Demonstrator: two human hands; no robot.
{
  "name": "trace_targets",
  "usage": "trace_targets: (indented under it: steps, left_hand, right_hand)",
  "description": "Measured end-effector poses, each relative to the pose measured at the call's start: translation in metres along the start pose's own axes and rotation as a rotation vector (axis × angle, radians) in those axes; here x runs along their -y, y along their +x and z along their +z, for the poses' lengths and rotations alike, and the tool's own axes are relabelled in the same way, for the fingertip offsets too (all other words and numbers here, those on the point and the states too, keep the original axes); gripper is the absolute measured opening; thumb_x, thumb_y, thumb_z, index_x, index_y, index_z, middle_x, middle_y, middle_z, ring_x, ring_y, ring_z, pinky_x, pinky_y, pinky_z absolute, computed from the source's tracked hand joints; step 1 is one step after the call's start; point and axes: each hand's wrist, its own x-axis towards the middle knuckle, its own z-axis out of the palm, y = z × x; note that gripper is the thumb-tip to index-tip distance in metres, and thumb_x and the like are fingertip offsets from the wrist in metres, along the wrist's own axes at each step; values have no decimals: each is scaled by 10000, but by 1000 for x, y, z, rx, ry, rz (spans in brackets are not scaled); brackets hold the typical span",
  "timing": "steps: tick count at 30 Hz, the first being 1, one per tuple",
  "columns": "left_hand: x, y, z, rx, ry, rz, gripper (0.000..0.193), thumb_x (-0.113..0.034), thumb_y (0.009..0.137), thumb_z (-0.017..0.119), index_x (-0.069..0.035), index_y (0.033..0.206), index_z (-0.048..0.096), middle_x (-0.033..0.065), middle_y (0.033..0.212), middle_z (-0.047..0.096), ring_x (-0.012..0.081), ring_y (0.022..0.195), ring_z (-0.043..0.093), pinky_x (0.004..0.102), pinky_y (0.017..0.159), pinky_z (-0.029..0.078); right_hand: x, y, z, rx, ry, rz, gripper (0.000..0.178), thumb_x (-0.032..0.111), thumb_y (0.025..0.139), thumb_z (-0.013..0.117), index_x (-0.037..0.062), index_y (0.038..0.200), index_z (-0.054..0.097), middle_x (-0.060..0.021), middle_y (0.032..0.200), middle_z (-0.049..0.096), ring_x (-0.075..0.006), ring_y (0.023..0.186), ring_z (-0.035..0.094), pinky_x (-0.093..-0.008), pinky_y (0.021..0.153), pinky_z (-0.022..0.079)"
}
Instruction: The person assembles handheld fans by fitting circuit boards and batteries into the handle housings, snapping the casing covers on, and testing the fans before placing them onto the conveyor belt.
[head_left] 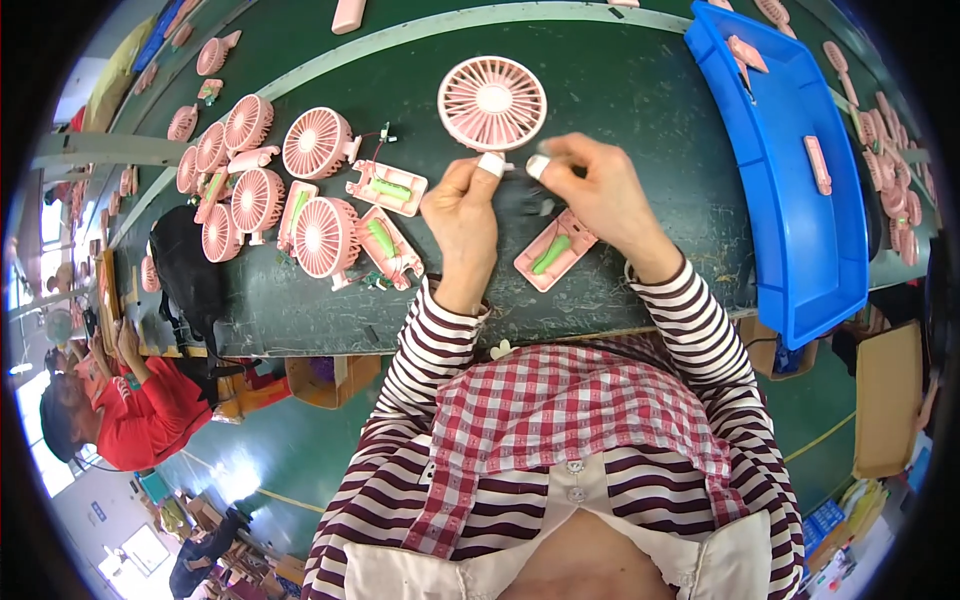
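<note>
Just beyond my hands lies a round pink fan head (493, 103) with its slatted grille facing up. My left hand (462, 215) is closed in a pinch at the fan head's near edge; whatever is between the fingertips is too small to name. Opposite it, my right hand (605, 195) has its fingers curled toward the thumb, slightly blurred, and what it pinches cannot be made out. Both thumbs wear white coverings. Under the right hand rests an open pink handle shell (530, 265) with a green battery (552, 254) inside. Something dark and blurred shows between the hands.
Several pink fans (326, 237) and open handle shells (398, 200) with green batteries crowd the left. A blue tray (815, 270) holding a few pink parts stands right. A black bag (190, 270) lies at the left table edge, near a person in red (155, 420).
</note>
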Motion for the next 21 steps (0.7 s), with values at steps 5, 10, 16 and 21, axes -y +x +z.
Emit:
trace_targets:
  steps: [5,10,16,21]
  left_hand:
    - [-7,-5,2,198,25,85,136,-26,816,597,83,884,640,49,851,608,79,761,528,192,697,399]
    - [-14,-9,8,277,151,105,195,-95,767,656,42,902,621,65,835,598,120,762,537,232,680,426]
    - [-29,-37,7,573,1024,309,535,-126,643,683,39,1118,501,163,981,540,293,908,530,375,747,458]
    - [-21,-40,19,555,1052,234,387,-104,652,649,58,985,538,164,801,579,332,740,575,400,683,469]
  right_hand:
    - [1,4,-10,55,600,150,431,187,822,611,-68,1145,485,-87,957,622,-131,885,579,-262,792,437]
    - [-14,4,-10,117,929,192,350,173,843,571,-14,1129,498,-100,1049,592,-183,941,585,-341,880,442]
    - [-10,-3,-28,144,1177,77,359,207,889,497,-30,1159,474,-175,1100,574,-303,1025,567,-425,911,431]
    - [-3,-11,-33,293,1302,58,439,315,922,399,-41,1170,466,-183,1092,570,-272,917,598,-401,850,463]
